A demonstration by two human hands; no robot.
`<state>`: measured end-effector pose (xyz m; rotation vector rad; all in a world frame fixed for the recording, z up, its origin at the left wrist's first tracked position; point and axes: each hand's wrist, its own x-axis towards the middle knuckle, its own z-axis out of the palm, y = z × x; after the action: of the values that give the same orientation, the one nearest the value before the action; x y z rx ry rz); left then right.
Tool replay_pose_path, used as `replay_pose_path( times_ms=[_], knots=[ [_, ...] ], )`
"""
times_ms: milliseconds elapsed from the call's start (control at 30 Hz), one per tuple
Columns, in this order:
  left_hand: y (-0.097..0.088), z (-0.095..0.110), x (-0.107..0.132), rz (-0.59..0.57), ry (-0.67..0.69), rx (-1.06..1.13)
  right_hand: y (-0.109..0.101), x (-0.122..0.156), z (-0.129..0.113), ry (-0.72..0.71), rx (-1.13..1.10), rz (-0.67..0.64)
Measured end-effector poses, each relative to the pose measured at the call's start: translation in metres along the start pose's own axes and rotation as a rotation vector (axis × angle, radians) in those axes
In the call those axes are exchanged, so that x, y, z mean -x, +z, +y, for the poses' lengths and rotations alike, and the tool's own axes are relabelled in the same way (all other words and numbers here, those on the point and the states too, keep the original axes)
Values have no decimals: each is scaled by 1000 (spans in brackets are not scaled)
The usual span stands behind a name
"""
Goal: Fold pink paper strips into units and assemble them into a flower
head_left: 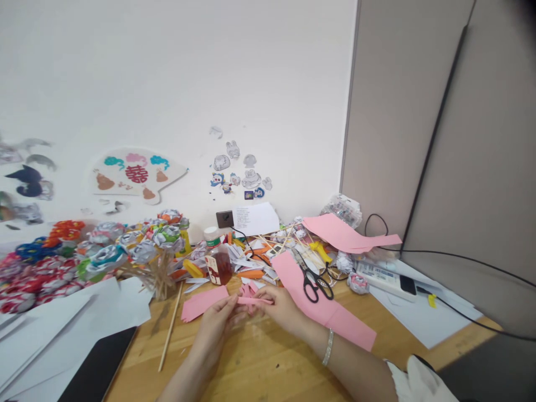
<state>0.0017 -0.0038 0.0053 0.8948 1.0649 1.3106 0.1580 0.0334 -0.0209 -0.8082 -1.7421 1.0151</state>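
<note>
Between my two hands a narrow pink paper strip [254, 301] is stretched over the wooden table. My left hand [221, 319] pinches its left end, while my right hand [280, 306] pinches the right end. More folded or cut pink paper [249, 288] shows just behind the strip; whether it is joined to it I cannot tell. A flat pink paper piece [204, 303] lies left of my hands. To the right, black-handled scissors [317, 285] rest on a long pink sheet [349, 325]. A wooden stick [171, 328] lies farther left.
A jar of reddish-brown liquid [218, 265] stands behind my hands amid paper scraps [247, 262]. Paper flowers on sticks [157, 245] crowd the left back. White sheets [46, 340] and a black flat object [103, 368] lie at left. A phone-like device [407, 285] and cables are at right.
</note>
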Motion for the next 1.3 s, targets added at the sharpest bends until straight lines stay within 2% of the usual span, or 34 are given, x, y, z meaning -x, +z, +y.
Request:
replay_pose_path(
  times_ms=[133, 267, 533, 733, 967, 1200, 1300],
  knots=[
    [2, 1, 3, -13, -27, -10, 0, 2, -6, -6, 42, -17],
    [-3, -2, -2, -58, -27, 16, 0, 2, -10, -22, 66, -24],
    [-8, -5, -6, -83, -60, 55, -1, 2, -8, -26, 73, -37],
    [-1, -4, 1, -30, -45, -59, 1, 1, -5, 14, 38, 6],
    [-9, -12, -15, -53, -59, -183, 0, 1, -4, 29, -8, -21],
    [-9, -11, -12, -34, -41, -53, 0, -1, 3, 5, -13, 7],
    [-10, -7, -13, -63, -32, -35, 1, -1, 7, 58, -100, -14]
  ],
)
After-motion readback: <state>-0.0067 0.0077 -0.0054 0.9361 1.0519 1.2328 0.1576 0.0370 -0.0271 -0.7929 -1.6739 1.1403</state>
